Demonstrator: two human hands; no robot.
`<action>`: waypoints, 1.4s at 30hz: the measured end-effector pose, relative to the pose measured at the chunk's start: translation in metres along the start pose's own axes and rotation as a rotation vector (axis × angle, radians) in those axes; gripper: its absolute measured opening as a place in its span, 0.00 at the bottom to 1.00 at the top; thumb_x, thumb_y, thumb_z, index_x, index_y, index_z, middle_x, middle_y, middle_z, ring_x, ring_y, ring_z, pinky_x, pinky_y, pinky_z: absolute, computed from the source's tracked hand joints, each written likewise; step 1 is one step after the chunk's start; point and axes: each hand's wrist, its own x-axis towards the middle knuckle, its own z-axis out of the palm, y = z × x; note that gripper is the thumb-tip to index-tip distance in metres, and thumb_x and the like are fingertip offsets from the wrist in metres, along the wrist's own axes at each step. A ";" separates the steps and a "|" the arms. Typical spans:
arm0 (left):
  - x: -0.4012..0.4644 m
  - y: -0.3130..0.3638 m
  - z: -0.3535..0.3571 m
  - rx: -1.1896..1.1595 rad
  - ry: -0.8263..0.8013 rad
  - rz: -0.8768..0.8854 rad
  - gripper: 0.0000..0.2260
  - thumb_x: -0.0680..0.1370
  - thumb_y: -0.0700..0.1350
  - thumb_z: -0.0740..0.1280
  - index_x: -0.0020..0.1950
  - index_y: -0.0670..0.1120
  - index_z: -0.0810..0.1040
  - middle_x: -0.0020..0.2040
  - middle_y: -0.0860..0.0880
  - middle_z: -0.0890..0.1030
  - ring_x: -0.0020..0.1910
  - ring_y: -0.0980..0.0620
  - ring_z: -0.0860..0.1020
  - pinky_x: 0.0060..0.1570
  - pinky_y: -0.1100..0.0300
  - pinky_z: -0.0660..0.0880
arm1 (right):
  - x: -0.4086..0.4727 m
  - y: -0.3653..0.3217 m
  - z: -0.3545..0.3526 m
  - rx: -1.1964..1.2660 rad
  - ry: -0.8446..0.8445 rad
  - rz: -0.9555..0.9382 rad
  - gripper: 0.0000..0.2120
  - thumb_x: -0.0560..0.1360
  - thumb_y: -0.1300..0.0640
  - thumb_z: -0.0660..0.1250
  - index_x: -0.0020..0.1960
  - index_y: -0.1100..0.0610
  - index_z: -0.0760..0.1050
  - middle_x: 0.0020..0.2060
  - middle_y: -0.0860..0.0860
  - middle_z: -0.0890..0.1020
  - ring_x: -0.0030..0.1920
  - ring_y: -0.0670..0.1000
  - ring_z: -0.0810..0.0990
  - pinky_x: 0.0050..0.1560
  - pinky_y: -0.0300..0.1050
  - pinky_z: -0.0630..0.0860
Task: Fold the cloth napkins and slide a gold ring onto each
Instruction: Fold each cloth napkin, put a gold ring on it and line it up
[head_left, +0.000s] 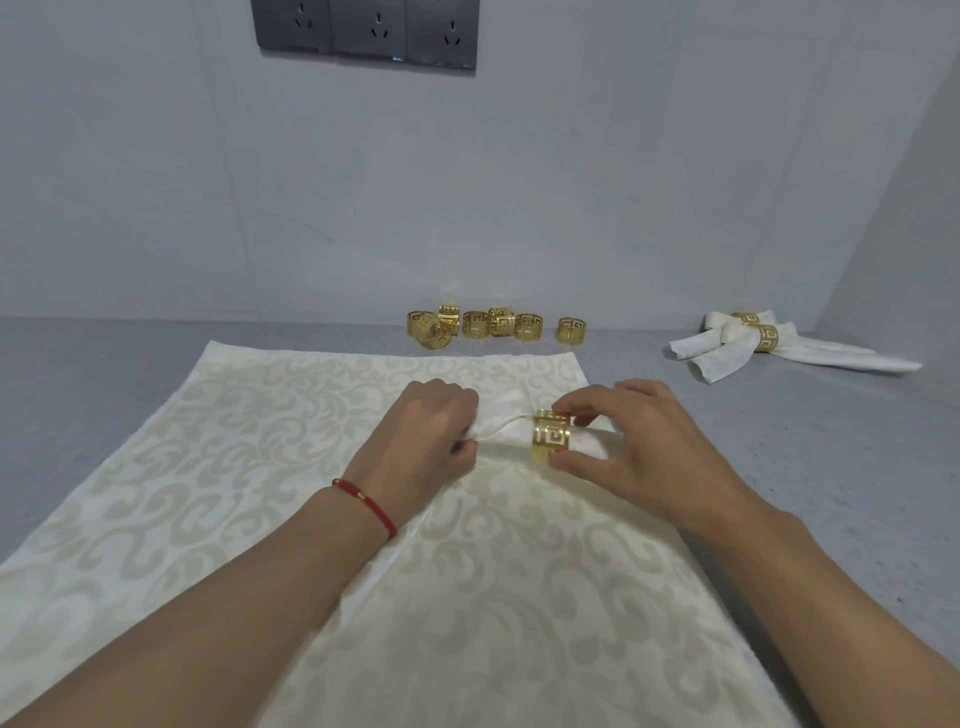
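We are pinching a gold ring around the folded napkin with our right hand, our left hand gripping the napkin's end.

Both your forearms are bare to the frame edge, no sleeves. Left hand & right hand: no gloves, no finger rings seen. Only item worn: thin red cord bracelet w/ a small gold bead, on your left wrist.
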 end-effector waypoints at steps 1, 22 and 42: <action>0.001 0.004 0.001 0.007 0.005 0.010 0.16 0.59 0.30 0.71 0.31 0.44 0.65 0.28 0.48 0.69 0.27 0.46 0.68 0.30 0.63 0.56 | 0.001 -0.006 0.004 -0.040 0.036 -0.004 0.20 0.72 0.40 0.76 0.61 0.45 0.79 0.46 0.37 0.81 0.51 0.35 0.69 0.54 0.27 0.60; 0.000 0.013 0.003 -0.105 0.148 0.049 0.16 0.63 0.29 0.70 0.35 0.44 0.65 0.33 0.49 0.67 0.35 0.52 0.62 0.39 0.65 0.58 | 0.005 -0.020 0.005 0.753 0.053 0.332 0.13 0.79 0.59 0.66 0.49 0.44 0.87 0.43 0.50 0.86 0.42 0.46 0.78 0.48 0.45 0.73; 0.002 0.024 0.000 -0.076 0.154 0.309 0.10 0.69 0.28 0.65 0.36 0.41 0.70 0.36 0.46 0.71 0.37 0.48 0.66 0.44 0.66 0.57 | 0.001 -0.010 -0.009 0.890 -0.083 0.659 0.08 0.71 0.49 0.78 0.48 0.50 0.89 0.48 0.46 0.88 0.44 0.47 0.78 0.40 0.42 0.70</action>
